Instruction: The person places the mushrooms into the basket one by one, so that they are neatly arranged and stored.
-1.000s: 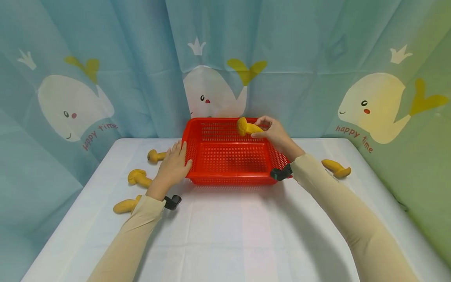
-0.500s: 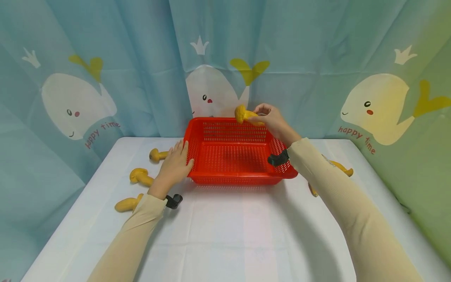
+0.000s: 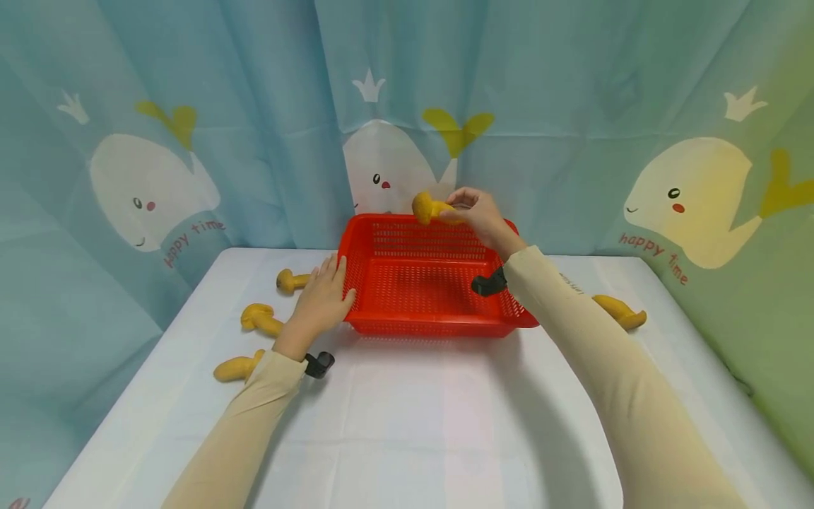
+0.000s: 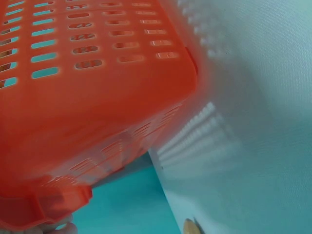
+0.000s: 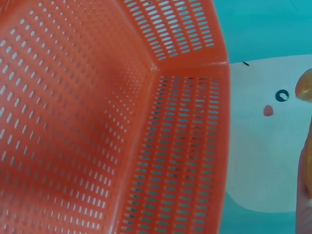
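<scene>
Pinching the mushroom (image 3: 422, 209) by its stem, my right hand (image 3: 477, 212) held it above the far rim of the basket (image 3: 439, 323); my left hand (image 3: 323, 297), fingers extended, touched its left rim. I judged the mushroom light, fairly firm and best gripped at the stem.

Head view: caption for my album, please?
Right fingers hold a yellow mushroom near the back of a red basket; left fingers touch its left rim.
</scene>
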Demonstrator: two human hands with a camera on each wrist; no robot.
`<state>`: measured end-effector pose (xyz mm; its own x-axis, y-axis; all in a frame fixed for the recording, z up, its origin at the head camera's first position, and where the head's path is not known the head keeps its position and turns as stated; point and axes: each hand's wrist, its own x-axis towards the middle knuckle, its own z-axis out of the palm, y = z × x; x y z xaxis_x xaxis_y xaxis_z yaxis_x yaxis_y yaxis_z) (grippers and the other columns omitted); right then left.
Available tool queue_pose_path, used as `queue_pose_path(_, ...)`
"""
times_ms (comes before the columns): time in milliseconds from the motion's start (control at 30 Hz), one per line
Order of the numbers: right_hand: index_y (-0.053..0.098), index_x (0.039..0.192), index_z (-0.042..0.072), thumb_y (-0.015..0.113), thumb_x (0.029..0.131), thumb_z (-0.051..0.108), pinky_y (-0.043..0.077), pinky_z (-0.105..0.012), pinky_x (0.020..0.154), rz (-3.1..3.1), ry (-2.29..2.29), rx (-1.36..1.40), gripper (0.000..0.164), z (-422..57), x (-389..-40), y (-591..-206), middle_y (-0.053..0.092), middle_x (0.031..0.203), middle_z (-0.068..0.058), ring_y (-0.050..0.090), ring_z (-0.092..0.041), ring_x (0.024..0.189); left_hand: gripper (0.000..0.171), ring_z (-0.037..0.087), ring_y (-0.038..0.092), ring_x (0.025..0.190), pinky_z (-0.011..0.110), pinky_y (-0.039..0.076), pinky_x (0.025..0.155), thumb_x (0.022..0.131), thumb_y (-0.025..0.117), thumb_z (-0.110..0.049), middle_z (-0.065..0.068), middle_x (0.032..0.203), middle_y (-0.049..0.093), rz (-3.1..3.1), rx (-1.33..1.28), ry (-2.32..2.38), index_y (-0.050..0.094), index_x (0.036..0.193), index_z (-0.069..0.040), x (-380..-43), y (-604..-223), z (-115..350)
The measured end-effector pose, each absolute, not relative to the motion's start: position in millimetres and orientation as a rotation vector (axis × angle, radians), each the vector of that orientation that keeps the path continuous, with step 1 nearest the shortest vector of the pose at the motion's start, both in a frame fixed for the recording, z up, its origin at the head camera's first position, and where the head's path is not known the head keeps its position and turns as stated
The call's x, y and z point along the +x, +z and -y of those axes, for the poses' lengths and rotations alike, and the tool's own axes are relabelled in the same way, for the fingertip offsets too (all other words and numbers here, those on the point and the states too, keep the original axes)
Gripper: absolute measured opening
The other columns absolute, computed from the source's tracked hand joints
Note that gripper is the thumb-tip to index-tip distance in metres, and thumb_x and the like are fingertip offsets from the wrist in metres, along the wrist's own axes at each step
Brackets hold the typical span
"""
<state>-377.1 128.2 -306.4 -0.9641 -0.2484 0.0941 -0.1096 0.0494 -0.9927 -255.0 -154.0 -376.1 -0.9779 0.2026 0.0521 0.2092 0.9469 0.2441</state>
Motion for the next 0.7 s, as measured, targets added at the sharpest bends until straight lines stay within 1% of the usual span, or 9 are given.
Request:
queue_pose_path(100,0.064,0.093,0.01,0.07,0.08,0.0,0.051,-0.021,0.08,-2.226,-2.006,-0.456,0.018,-124.4,-381.5,-313.3,0.066,0.09,0.009,0.062,-0.008,0.091,0.067,0.038,0.011,0.145,0.052,0.01,0.119,0.097,0.04,-0.028,0.023,0.156,0.01,3.075,-0.318,-0.396,0.012,0.148,0.005,-254.9,-376.7,153.8)
queue_pose_path(200,0.064,0.107,0.006,0.071,0.081,0.004,0.05,-0.024,0.085,-2.247,-1.923,-0.541,0.027,-119.6,-385.0,-318.5,0.067,0.098,0.009,0.062,-0.008,0.097,0.067,0.038,0.012,0.145,0.052,0.01,0.119,0.097,0.04,-0.029,0.023,0.156,0.011,3.071,-0.312,-0.398,0.013,0.148,0.005,-254.0,-375.8,153.5)
queue_pose_path(267,0.064,0.11,0.004,0.072,0.081,0.005,0.05,-0.025,0.086,-2.237,-1.883,-0.59,0.031,-115.9,-387.1,-321.2,0.067,0.102,0.008,0.062,-0.009,0.099,0.067,0.039,0.013,0.145,0.053,0.011,0.118,0.097,0.041,-0.028,0.023,0.156,0.011,3.067,-0.309,-0.398,0.013,0.148,0.005,-254.0,-375.5,153.4)
queue_pose_path(367,0.066,0.107,0.005,0.072,0.08,0.005,0.051,-0.026,0.085,-2.212,-1.839,-0.659,0.027,-109.2,-390.7,-325.3,0.068,0.102,0.005,0.064,-0.01,0.098,0.067,0.039,0.014,0.144,0.053,0.012,0.118,0.097,0.042,-0.028,0.023,0.156,0.012,3.065,-0.307,-0.383,0.014,0.148,0.005,-254.9,-375.4,153.5)
queue_pose_path(533,0.07,0.099,0.008,0.072,0.079,0.002,0.052,-0.023,0.082,-2.22,-1.722,-0.772,0.021,-95.0,-397.6,-332.0,0.067,0.099,0.005,0.064,-0.011,0.092,0.067,0.038,0.014,0.145,0.052,0.013,0.118,0.097,0.041,-0.029,0.022,0.157,0.011,3.07,-0.304,-0.376,0.014,0.148,0.004,-256.2,-374.9,153.8)
queue_pose_path(700,0.069,0.098,0.006,0.073,0.078,0.003,0.052,-0.025,0.08,-2.225,-1.601,-0.831,0.02,-81.8,-403.7,-338.5,0.066,0.1,0.002,0.061,-0.015,0.09,0.068,0.037,0.013,0.145,0.051,0.012,0.119,0.097,0.042,-0.029,0.021,0.157,0.011,3.073,-0.295,-0.391,0.014,0.148,0.004,-256.4,-375.7,154.0)
